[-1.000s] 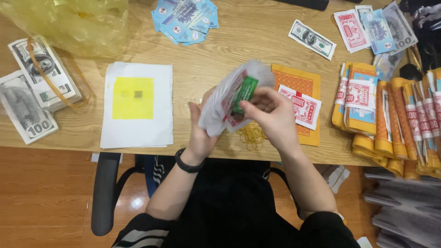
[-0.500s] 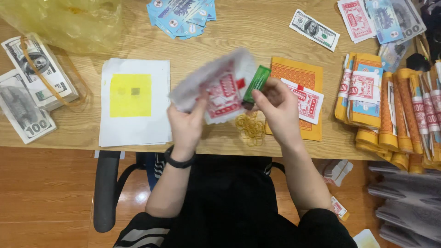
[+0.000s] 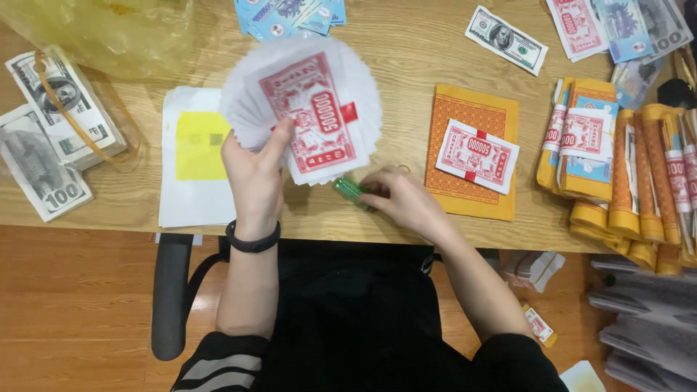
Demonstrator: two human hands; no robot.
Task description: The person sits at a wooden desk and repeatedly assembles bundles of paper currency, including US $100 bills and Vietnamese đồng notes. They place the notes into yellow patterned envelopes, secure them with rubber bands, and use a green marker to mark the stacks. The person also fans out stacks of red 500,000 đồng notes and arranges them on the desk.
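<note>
My left hand (image 3: pixel 255 168) holds up a round fan of white paper notes (image 3: pixel 305 109) with a red printed note on top, thumb pressed on its lower left. My right hand (image 3: pixel 403 199) rests low on the wooden table (image 3: pixel 406 80), fingers closed around a small green cylinder (image 3: pixel 350 190) that lies just under the fan. A black band is on my left wrist. An orange sheet (image 3: pixel 472 156) with a red-and-white note bundle (image 3: pixel 477 154) lies right of my right hand.
White paper with a yellow square (image 3: pixel 194 163) lies at left, banded banknote stacks (image 3: pixel 54 127) beyond it, and a yellow plastic bag (image 3: pixel 109 29) at the back left. Orange wrapped bundles (image 3: pixel 624 167) pile up at right. Blue notes (image 3: pixel 287 14) and loose bills (image 3: pixel 506 40) lie at the back.
The notes have spread from a bunched wad into a wide round fan in my left hand. My right hand came down from the wad to the table with the green cylinder.
</note>
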